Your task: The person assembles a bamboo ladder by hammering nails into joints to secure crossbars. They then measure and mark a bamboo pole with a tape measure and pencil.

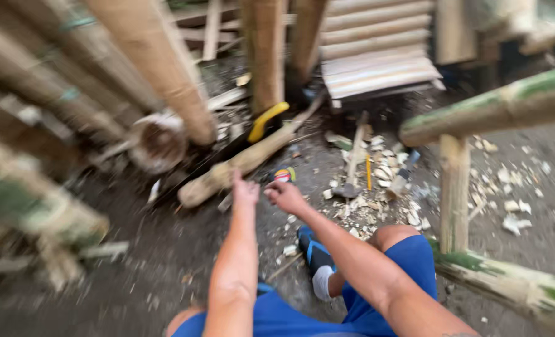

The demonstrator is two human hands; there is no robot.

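Observation:
Both my arms reach forward over the dirt ground. My left hand (246, 189) stretches out with fingers together, close to the near end of a thick wooden log (240, 163) lying on the ground. My right hand (285, 195) is loosely curled, holding nothing I can make out, just short of a small round red, yellow and blue object (284, 175). A saw with a yellow handle (266, 120) lies beside the log. The picture is blurred by motion.
Thick bamboo poles (146, 62) lean at the left and rear. A green bamboo frame (496, 109) stands at the right. Wood chips (383, 168), a hammer (354, 163) and a chisel (405, 175) lie ahead. My blue shorts and blue sandal (312, 249) are below.

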